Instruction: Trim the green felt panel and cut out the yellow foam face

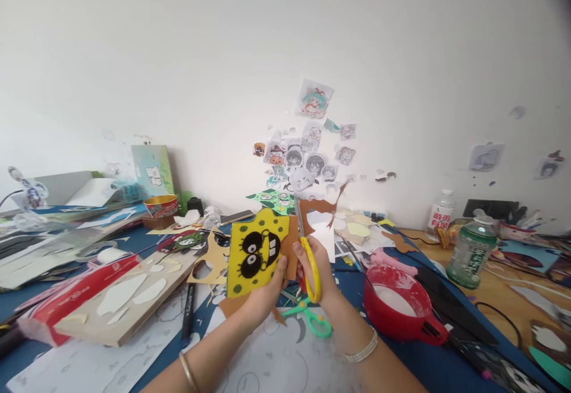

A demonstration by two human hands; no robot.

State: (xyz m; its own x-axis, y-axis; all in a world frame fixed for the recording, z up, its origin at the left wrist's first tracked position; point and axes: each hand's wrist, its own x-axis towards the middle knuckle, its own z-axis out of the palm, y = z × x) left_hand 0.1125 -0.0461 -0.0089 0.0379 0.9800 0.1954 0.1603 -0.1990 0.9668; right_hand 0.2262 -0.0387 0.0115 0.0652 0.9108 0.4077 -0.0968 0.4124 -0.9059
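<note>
My left hand point(266, 294) is closed on a yellow cartoon face cutout point(241, 277) with green spots, big black eyes and two teeth. A piece of brown paper point(291, 250) lies against the cutout's right edge, beside my thumb. My right hand point(325, 274) grips scissors with a yellow handle point(316, 283), blades pointing up along the brown paper. To the right of the blades a loose brown offcut point(323, 206) sticks out. Whether the blades are apart is hard to make out. Below my hands lie teal-handled scissors point(318, 324) on a white drawn sheet point(267, 357).
A red bowl point(372, 304) with white contents stands to the right, with a green-labelled bottle point(473, 253) behind it. At left are a board with white cutouts point(111, 316), a red packet point(80, 292) and a black marker point(188, 313). Small drawings point(314, 98) hang on the wall.
</note>
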